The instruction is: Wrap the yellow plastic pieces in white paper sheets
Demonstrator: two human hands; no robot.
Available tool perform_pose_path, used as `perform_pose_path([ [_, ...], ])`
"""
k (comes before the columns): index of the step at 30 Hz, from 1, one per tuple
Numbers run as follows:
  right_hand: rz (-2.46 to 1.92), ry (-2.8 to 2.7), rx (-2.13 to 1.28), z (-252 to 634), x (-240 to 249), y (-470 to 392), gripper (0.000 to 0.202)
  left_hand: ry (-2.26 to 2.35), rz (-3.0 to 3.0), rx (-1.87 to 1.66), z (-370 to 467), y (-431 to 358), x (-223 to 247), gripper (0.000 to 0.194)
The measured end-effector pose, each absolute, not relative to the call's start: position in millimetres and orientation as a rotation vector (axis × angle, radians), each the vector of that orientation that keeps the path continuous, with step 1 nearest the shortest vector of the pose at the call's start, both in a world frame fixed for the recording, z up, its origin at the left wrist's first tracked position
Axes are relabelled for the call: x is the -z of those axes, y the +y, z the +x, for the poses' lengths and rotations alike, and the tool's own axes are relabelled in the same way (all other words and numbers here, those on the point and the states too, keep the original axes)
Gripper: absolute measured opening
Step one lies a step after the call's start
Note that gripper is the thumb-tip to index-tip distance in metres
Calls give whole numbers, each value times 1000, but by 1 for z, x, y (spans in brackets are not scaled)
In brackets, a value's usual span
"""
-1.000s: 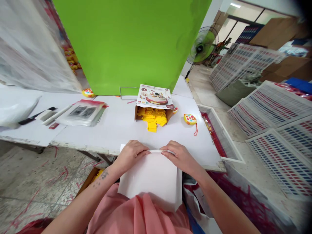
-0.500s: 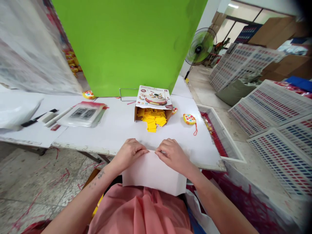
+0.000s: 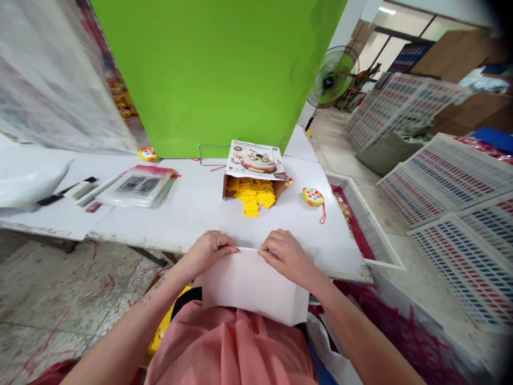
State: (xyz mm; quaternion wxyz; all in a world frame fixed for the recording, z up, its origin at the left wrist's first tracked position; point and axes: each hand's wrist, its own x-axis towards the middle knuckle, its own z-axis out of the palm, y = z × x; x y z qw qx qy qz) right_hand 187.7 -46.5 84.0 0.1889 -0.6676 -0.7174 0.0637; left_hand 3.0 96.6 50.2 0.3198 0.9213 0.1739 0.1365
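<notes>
A blank white sheet, like paper or thin card (image 3: pixel 252 286), hangs over the table's front edge toward my lap. My left hand (image 3: pixel 210 250) pinches its top edge left of the middle. On the right part of that same edge, my right hand (image 3: pixel 286 256) is closed in a pinch too. Just beyond my hands, a printed toy box (image 3: pixel 256 159) lies on its side with its open end toward me. Yellow flat pieces (image 3: pixel 252 193) fill its opening and spill onto the table. To its right rests a yellow toy with coloured dots (image 3: pixel 313 197) and a red cord.
A tall green panel (image 3: pixel 216 75) stands behind the white table (image 3: pixel 192 214). Clear plastic bags with a label (image 3: pixel 138 184) lie at the left, beside a white roll (image 3: pixel 98 190). Perforated crates (image 3: pixel 460 267) and a standing fan (image 3: pixel 328 82) are at the right.
My left hand has slid slightly left along the sheet's top edge, so the gap between my hands is wider. The sheet stays in both hands.
</notes>
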Motion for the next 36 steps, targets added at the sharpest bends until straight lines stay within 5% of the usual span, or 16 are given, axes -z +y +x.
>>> perform_pose_path([
  [16,-1841,-1938,-332,193,-78,-48,14,416,2482,-421,-6,99,-49,23],
  [31,-1787,-1916,-479,189,-64,-49,13,701,2290,-109,-40,114,-55,31],
  [36,-1798,-1966,-397,176,-65,-40,14,632,2636,-451,-27,94,-61,34],
])
